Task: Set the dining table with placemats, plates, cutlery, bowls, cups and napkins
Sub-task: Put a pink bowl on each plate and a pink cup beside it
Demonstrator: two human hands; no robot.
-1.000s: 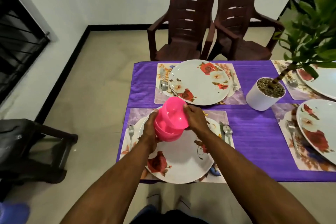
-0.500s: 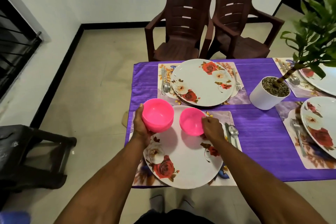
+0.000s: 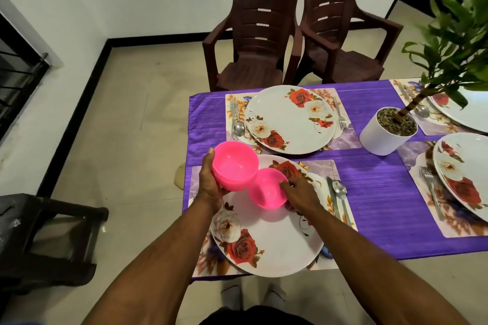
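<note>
My left hand [image 3: 210, 182] grips a stack of pink bowls [image 3: 234, 165] from below, lifted above the near plate's far-left edge. My right hand [image 3: 301, 196] pinches the rim of a single pink bowl [image 3: 266, 188], which sits low over the near floral plate [image 3: 266, 229]; I cannot tell if it touches. That plate lies on a placemat [image 3: 320, 166] with a spoon and knife [image 3: 339, 198] to its right. A second floral plate [image 3: 289, 119] with cutlery sits on the far placemat.
A purple cloth [image 3: 375, 187] covers the table. A white pot [image 3: 386, 130] with a green plant stands mid-table. More plates [image 3: 462, 174] lie at the right. Two brown chairs [image 3: 257, 31] stand beyond the table, a dark stool [image 3: 39, 235] at the left.
One bowl was lifted off the stack by my right hand and brought down over the near plate. My left hand shifted the remaining stack leftward.
</note>
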